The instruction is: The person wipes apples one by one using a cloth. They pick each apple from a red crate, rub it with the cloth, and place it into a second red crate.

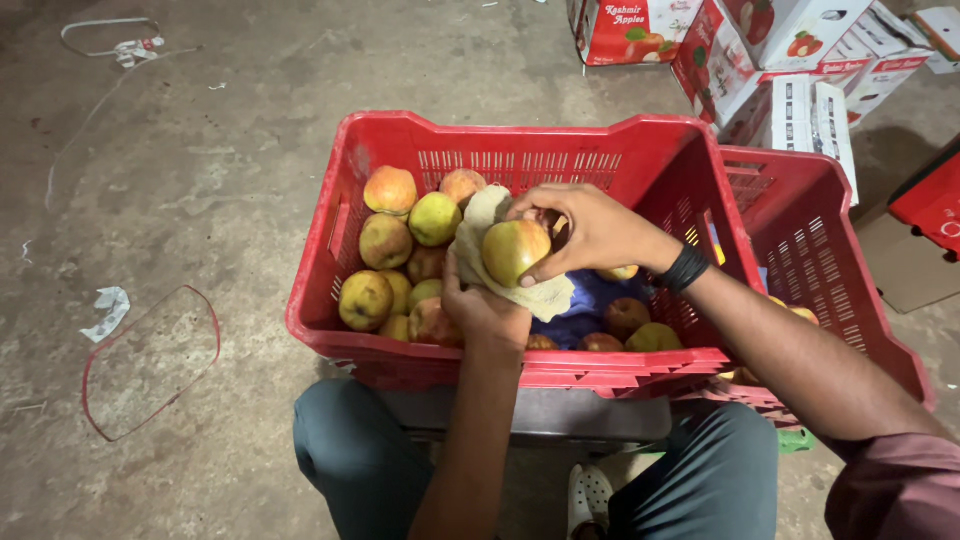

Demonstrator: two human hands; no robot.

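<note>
Two hands work above the red crate (330, 320): right hand (590, 230) clasps a firm, smooth, bruisable apple (515, 250); left hand (485, 315) cups a soft cloth (545, 298) underneath.

We see a rough grey concrete floor (230, 150), stained and scuffed, dimly and evenly lit. At ten o'clock a bent loop of pale wire (105, 30) lies beside a scrap of wrapper. At eight o'clock a red wire frame (150, 365) rests flat, with a crumpled white paper scrap (108, 308) just beside it. At one o'clock we see stacked red-and-white cardboard fruit boxes (770, 50).
</note>
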